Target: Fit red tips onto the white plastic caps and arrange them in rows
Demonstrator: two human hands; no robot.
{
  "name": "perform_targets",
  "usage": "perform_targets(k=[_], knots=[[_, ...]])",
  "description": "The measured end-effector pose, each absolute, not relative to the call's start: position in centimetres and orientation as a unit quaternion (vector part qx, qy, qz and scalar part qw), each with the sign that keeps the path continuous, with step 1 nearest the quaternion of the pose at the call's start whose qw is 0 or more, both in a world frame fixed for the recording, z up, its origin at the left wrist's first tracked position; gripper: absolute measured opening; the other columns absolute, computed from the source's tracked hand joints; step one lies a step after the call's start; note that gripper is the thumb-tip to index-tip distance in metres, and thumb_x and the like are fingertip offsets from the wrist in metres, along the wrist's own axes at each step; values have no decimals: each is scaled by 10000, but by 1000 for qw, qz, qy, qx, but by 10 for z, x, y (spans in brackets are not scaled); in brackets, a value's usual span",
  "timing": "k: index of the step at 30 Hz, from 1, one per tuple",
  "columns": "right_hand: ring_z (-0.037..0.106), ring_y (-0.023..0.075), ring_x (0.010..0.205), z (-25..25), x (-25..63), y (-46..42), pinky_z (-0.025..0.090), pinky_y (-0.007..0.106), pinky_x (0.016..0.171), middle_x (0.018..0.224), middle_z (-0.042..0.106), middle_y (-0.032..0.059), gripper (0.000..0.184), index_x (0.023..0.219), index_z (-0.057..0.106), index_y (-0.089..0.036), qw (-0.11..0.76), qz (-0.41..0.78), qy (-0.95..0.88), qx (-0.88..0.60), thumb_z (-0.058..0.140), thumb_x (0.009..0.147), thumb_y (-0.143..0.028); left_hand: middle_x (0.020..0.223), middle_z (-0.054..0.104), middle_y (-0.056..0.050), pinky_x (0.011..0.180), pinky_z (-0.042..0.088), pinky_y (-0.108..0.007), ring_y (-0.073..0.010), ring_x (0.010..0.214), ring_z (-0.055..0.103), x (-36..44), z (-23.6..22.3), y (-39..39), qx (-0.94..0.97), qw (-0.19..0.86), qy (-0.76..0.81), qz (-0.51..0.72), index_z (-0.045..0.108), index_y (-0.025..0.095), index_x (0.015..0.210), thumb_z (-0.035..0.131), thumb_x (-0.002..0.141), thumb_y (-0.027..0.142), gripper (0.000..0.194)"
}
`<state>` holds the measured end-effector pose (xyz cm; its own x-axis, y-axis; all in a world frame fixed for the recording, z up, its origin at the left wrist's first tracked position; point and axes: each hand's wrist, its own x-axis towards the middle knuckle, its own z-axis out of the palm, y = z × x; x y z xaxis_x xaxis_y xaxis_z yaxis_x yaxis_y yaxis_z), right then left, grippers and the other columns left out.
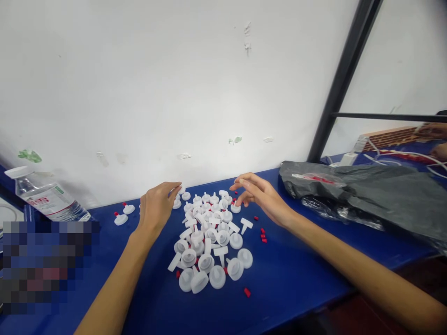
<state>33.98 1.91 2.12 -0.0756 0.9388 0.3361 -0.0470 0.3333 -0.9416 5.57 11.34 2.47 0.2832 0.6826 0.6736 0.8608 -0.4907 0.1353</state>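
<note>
- Dozens of white caps (211, 235) in one pile mid-desk, overlapping too much for an exact count!
- Two red-tipped caps (120, 219) sit left of the pile; four loose red bits (262, 231) lie just right of it.
- Two hands: left hand (155, 204) at the pile's far-left edge, grip narrow, hold unclear; right hand (261, 195) at its far-right edge, grip loosely spread.
- One bottle (52, 201), tilted, well left of the pile.
- Blue desk (289, 274) beneath, scuffed white wall (174, 93) behind the pile.
</note>
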Motion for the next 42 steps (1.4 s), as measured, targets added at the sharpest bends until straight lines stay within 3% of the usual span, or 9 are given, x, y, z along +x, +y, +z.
perform_targets(k=[4,12,18,26,32,39,42], knots=[[672,113,656,21,339,18,472,243,576,1074,689,61,284,1037,607,-217,567,442,-589,-369,599,935,-482,1086,776,-48,706,489,-313,-275,974,719,57,16,117,-816,123,-506,-250,745,263,1074,519,962,315,258],[631,97,623,19,339,20,428,211,501,1033,643,47,294,1007,619,-208,564,459,-589,-352,522,983,-484,1080,773,-59,717,490,-335,-298,990,711,65,9,122,-808,101,-554,-171,695,254,1173,520,961,317,282],[608,87,602,20,339,19,411,200,473,1033,637,48,288,1004,623,-209,565,462,-588,-350,489,1003,-465,1092,769,-18,722,479,-328,-276,993,701,68,7,126,-813,59,-553,-175,651,275,1149,533,952,278,229],[607,87,597,18,339,19,417,194,457,1023,631,55,330,995,626,-201,559,463,-593,-348,451,1014,-480,1030,766,-63,693,460,-353,-322,982,696,77,5,133,-813,67,-557,-156,683,256,1054,535,943,279,186],[603,84,593,18,339,19,423,188,452,997,625,45,307,1019,623,-208,555,456,-604,-345,452,1016,-464,1016,770,-44,687,462,-344,-306,982,698,75,3,132,-813,60,-557,-160,683,260,1046,533,940,272,184],[601,85,599,17,339,19,424,187,451,989,621,38,314,1021,623,-206,546,448,-614,-351,452,1015,-470,1092,755,-59,745,495,-356,-300,1026,688,71,0,139,-803,60,-569,-167,697,235,1075,525,938,255,221],[596,83,581,16,337,19,420,189,446,958,624,33,318,995,631,-202,554,439,-612,-356,463,1009,-471,1132,740,-75,778,504,-367,-305,1060,677,72,-1,137,-803,65,-567,-168,672,224,1178,516,941,236,284]])
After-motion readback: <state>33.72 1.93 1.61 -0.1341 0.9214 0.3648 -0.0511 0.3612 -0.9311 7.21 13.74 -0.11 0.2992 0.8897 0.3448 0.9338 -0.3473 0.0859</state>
